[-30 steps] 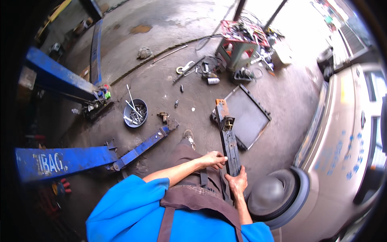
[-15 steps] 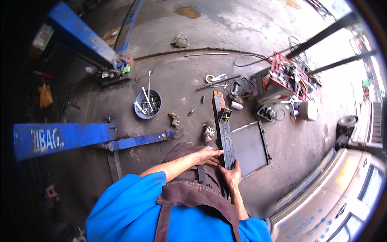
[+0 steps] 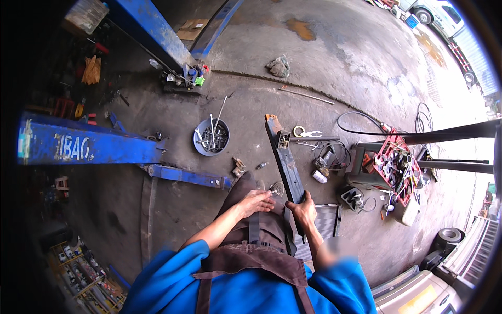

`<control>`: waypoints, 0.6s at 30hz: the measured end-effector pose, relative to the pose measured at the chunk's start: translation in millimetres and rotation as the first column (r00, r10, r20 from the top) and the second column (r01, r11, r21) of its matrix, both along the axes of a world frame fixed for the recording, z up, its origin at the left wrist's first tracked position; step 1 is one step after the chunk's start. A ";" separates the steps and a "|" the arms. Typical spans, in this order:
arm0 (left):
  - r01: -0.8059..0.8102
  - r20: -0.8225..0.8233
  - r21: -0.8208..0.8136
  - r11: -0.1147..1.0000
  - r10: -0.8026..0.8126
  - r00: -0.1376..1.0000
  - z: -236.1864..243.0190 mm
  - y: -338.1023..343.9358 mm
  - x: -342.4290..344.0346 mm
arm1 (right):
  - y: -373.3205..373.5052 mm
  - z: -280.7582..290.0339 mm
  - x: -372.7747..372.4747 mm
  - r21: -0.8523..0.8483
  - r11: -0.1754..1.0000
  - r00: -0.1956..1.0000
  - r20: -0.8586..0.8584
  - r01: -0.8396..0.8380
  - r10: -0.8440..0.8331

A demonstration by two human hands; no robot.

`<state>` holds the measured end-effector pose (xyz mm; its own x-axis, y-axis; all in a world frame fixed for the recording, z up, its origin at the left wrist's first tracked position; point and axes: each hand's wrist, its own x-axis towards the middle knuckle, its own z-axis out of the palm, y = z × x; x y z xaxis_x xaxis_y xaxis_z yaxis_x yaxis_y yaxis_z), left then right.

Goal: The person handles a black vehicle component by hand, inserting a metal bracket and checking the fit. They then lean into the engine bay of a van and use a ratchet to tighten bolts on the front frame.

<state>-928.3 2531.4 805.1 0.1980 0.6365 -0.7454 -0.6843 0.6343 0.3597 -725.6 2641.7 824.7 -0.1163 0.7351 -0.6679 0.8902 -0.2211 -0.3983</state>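
Note:
My right hand (image 3: pixel 306 212) grips the lower part of a long dark metal beam (image 3: pixel 287 167), which has a bracket and an orange far end and slants away from me beside my leg. My left hand (image 3: pixel 257 203) is open over my brown trousers (image 3: pixel 235 230), its fingers stretched out toward the beam but apart from it; whether it touches the cloth I cannot tell. Beneath the beam, partly hidden by it and my right arm, a radiator (image 3: pixel 327 222) lies on the floor, near my shoe (image 3: pixel 277 189).
Blue lift arms (image 3: pixel 86 141) reach from the left, near a blue post (image 3: pixel 141 31) and a bowl of tools (image 3: pixel 209 136). Cables, cans and a tool cart (image 3: pixel 387 167) are at the right, with vehicles (image 3: pixel 418 295) beyond. A rag (image 3: pixel 278 66) and rod (image 3: pixel 306 94) lie farther forward.
My view has swung, so the surroundings have shifted and the radiator sits lower in view. My left hand has come away from the beam; my right hand still holds it, now more slanted.

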 end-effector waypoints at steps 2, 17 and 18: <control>-0.086 -0.006 -0.015 0.996 0.086 0.996 -10.5 8.9 -14.2 | 31.8 -9.6 -21.8 -0.040 0.999 1.000 -0.014 0.002 -0.003; 0.605 -0.903 -0.351 0.715 -0.428 -0.017 -251.9 189.8 -257.4 | 215.0 -270.6 -234.3 -0.069 0.992 0.965 0.248 0.101 -0.081; 0.644 -0.901 -0.358 0.676 -0.432 -0.048 -264.8 206.6 -277.2 | 228.5 -305.7 -252.7 -0.069 0.992 0.957 0.276 0.109 -0.086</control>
<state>-1205.5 2738.0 540.2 -0.1688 0.7900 -0.5894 0.7157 0.5094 0.4778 -978.2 2870.2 519.0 0.1479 0.6750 -0.7229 0.9347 -0.3343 -0.1208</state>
